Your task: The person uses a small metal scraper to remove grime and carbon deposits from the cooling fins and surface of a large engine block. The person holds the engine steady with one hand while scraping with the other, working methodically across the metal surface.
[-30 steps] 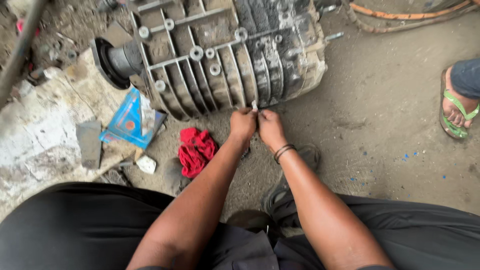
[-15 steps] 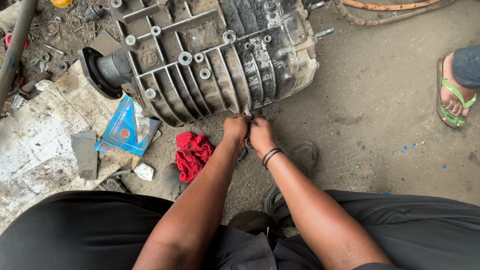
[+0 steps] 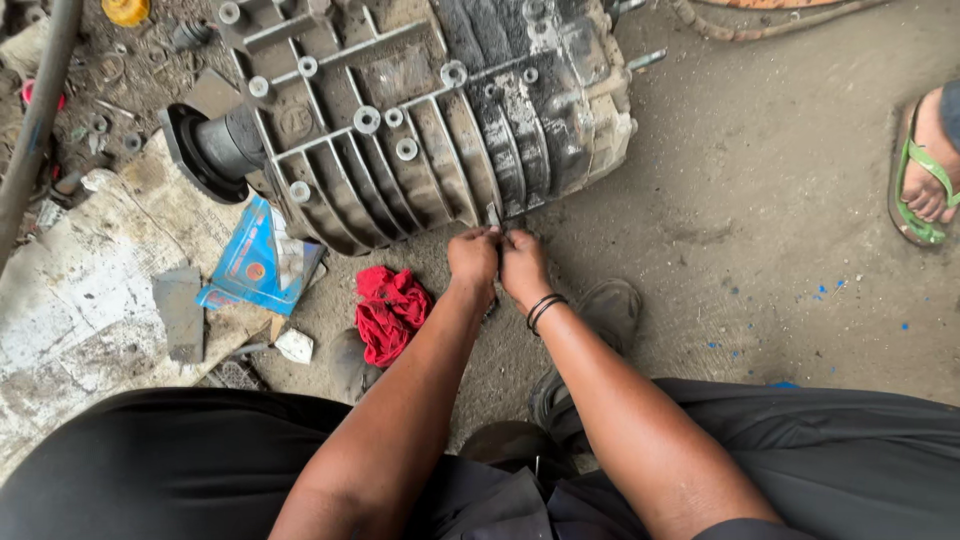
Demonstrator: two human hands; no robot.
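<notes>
Grey gearbox casing (image 3: 420, 110) edge under fingers (image 3: 492, 236)

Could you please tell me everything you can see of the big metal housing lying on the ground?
The ribbed metal housing looks like cast aluminium, grey, with black grime. It lies on its side on the dirt floor, bolt bosses along its ribs, a dark round collar at its left end. Both hands, left hand and right hand, pinch something small at its near edge.

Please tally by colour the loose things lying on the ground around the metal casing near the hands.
Red: 1, the rag
Blue: 1, the flat packet
Yellow: 1, the cap
Green: 1, the sandal on another person's foot
Total: 4
</notes>
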